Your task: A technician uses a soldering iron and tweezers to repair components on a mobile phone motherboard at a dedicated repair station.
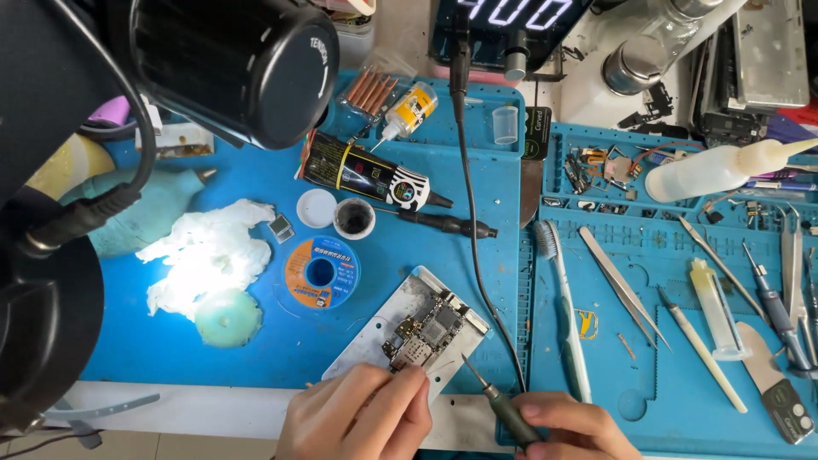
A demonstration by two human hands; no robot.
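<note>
A small circuit board (426,328) lies on a grey metal plate (375,336) on the blue work mat (256,179). My left hand (358,416) presses its fingertips on the board's near edge and the plate. My right hand (567,430) grips a soldering iron (498,400) like a pen. Its thin tip points up-left, just right of the board's near corner. The iron's black cable (477,247) runs up the mat to the station at the back.
A solder spool (320,273), crumpled white tissue (209,255), small flux pot (354,217), glue tube (366,175) and microscope head (230,60) sit left. Right mat holds a toothbrush (562,298), tweezers (622,285), a syringe (716,311), a squeeze bottle (716,170).
</note>
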